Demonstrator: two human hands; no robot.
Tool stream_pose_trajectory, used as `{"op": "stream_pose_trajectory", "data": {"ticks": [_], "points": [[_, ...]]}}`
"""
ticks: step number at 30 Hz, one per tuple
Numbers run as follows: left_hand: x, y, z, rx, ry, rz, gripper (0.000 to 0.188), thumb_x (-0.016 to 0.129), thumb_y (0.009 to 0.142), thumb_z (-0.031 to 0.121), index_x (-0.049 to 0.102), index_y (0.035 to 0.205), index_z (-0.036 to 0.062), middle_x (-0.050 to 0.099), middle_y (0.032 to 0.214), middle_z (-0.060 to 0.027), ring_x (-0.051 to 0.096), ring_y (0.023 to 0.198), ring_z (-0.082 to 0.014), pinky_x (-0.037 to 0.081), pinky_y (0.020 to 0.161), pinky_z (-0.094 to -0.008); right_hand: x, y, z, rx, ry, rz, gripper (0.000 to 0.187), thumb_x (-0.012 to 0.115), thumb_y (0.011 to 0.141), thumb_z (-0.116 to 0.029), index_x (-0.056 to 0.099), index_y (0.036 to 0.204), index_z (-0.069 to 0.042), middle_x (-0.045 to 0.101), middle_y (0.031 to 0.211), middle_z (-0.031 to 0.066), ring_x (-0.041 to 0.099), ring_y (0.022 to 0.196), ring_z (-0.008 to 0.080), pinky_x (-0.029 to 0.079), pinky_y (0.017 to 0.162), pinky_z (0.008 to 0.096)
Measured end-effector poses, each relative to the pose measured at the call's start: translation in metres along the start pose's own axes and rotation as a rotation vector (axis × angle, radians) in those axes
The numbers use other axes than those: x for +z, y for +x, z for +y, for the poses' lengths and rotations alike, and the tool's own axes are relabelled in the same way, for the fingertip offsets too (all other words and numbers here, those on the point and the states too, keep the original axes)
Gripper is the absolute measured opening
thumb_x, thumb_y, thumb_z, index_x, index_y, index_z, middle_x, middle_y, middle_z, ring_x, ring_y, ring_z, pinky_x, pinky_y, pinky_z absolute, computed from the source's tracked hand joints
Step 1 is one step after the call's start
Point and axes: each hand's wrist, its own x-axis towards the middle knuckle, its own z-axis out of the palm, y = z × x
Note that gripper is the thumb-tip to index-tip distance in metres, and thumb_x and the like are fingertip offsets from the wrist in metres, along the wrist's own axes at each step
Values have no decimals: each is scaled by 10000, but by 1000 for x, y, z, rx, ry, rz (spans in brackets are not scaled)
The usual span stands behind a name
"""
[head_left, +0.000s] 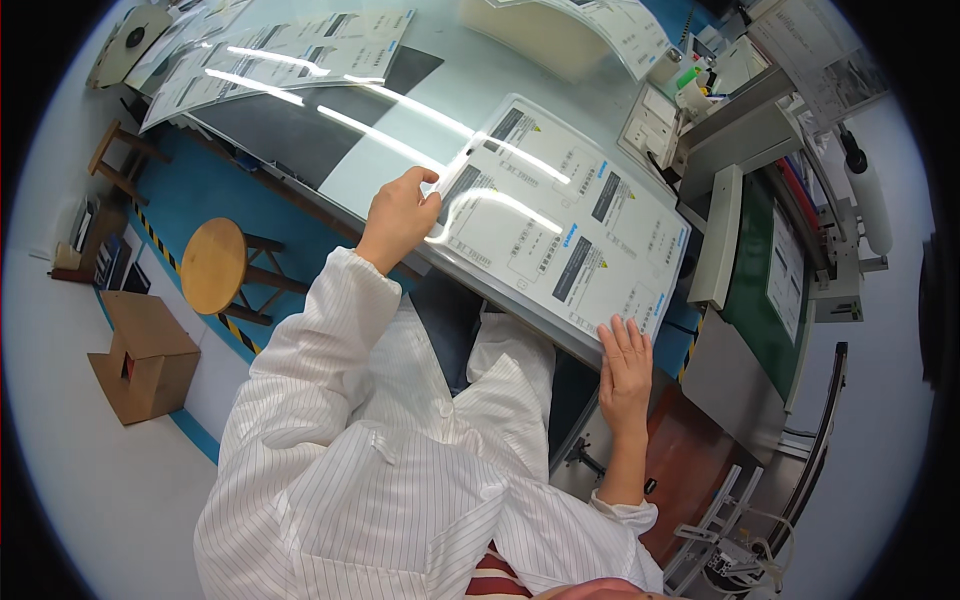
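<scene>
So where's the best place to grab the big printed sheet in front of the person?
The printed sheet looks easiest to lift by its rim, with two hands coming from the person's side: one at the left edge, one at the near right corner. It's wide and lies flat, with no handle. The left hand and right hand are there.

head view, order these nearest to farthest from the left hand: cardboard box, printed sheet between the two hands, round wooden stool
1. Printed sheet: right beside the left hand, on its right.
2. Round wooden stool: off to the hand's left, beyond the table edge.
3. Cardboard box: farther left, past the stool, toward the view's lower left.
</scene>
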Motion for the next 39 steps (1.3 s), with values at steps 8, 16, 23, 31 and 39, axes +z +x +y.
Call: {"op": "stream_pose_trajectory", "data": {"ticks": [8,16,23,31,39], "points": [[7,7,-1,52,155,1,283,612,841,164,648,1071,2,568,636,-110,549,566,-213,452,574,-328,3,1,1,90,27,-5,390,533,902,-52,574,1288,-96,510,1381,119,429,1314,319,277,1107,478],[6,14,1,213,341,-79,305,628,853,195,635,1080,-9,597,933,-177,579,871,-321,467,774,-400,3,-2,11,105,55,31,371,602,877,-95,618,1245,-132,524,1374,76,441,1305,302,306,1099,476],[38,43,-19,314,389,48,441,559,938,269,538,1250,-41,561,1184,-214,560,1033,-336,450,911,-386,-10,-6,30,105,217,29,411,601,895,-221,574,1288,-102,505,1388,101,436,1308,307,305,1099,459],[61,38,-14,288,379,55,462,501,976,306,522,1263,-54,538,1228,-239,512,1116,-372,392,984,-421,-8,-47,199,645,-202,332,408,505,954,-212,501,1314,-21,442,1395,237,397,1305,400,321,1083,448],[64,37,-14,301,399,69,454,494,979,287,513,1264,-66,538,1218,-247,508,1119,-378,387,985,-425,-5,-91,311,1042,-458,453,498,462,961,-270,419,1370,12,362,1454,232,278,1378,394,223,1123,502]]}}
